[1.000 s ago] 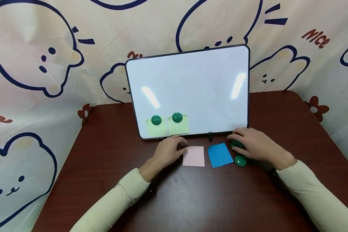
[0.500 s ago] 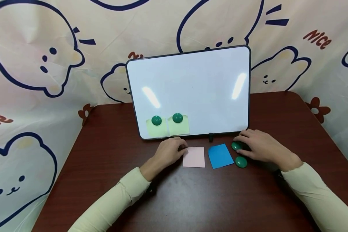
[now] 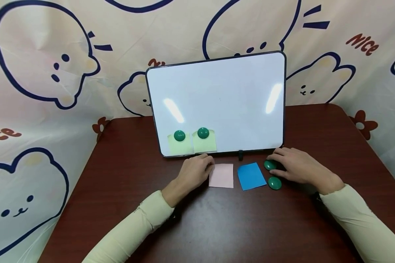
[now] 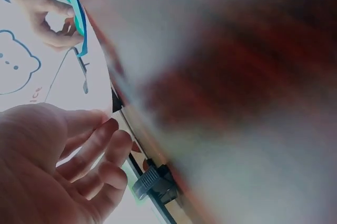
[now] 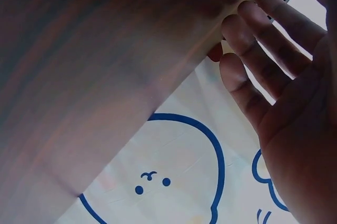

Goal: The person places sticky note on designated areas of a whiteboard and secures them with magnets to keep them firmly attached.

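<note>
We see a whiteboard (image 3: 217, 104) propped upright on a small stand at the back of the dark red bench (image 3: 217, 226), tilted back enough for its face to meet us. Low on its left side two pale green notes (image 3: 192, 144) sit side by side, each pinned near its top edge by a green magnet (image 3: 179, 136), which we judge is why the papers stay flat against the steep surface.

In front of the board, a pink note (image 3: 221, 175) and a blue note (image 3: 251, 176) lie flat on the bench, close together but not touching. Our left hand (image 3: 194, 172) rests on the bench with its fingertips at the left edge of the pink note; the fingers are loosely curled, and we cannot tell from either view whether they actually pinch the paper or only touch it. The left wrist view shows the fingers relaxed and bent, closed on nothing that we can make out.

Our right hand (image 3: 294, 166) lies palm down just right of the blue note, fingers fairly straight, their tips touching the farther of two loose green magnets (image 3: 270, 165). The nearer magnet (image 3: 274, 183) sits free on the bench just beside the hand. The right wrist view confirms extended, released fingers with a green edge at their tips.

A cartoon-printed cloth (image 3: 52, 73) hangs behind.
</note>
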Demonstrator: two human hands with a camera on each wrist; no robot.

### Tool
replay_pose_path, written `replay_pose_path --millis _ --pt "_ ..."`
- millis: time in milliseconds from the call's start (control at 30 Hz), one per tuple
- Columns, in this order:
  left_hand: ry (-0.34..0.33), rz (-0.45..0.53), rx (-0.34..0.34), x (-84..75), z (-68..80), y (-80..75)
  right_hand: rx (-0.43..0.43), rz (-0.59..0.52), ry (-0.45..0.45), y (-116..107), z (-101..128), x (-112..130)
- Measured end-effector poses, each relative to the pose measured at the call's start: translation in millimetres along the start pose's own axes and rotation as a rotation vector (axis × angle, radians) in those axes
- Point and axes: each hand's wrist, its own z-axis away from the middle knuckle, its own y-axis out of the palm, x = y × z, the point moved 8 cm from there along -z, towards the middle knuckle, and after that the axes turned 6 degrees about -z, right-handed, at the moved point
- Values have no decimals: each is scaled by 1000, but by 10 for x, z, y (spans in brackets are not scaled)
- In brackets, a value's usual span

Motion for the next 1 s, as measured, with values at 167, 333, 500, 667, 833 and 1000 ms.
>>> replay_pose_path --millis 167,333,500,667,833,1000 --pt "9 -41 -71 -5 -6 -74 2 -3 -3 -3 4 6" --pt "24 -66 -113 -24 -6 -128 4 -24 -13 -18 5 26" --pt "32 -76 -154 -36 4 -164 8 -37 -1 -6 2 24" --pt "-18 -88 -187 5 -1 -191 27 -52 29 19 15 -10" --pt "-57 -96 -202 55 7 -200 32 -56 32 14 12 -11" --pt "-72 -97 -198 74 -1 -196 35 -59 38 21 10 -21"
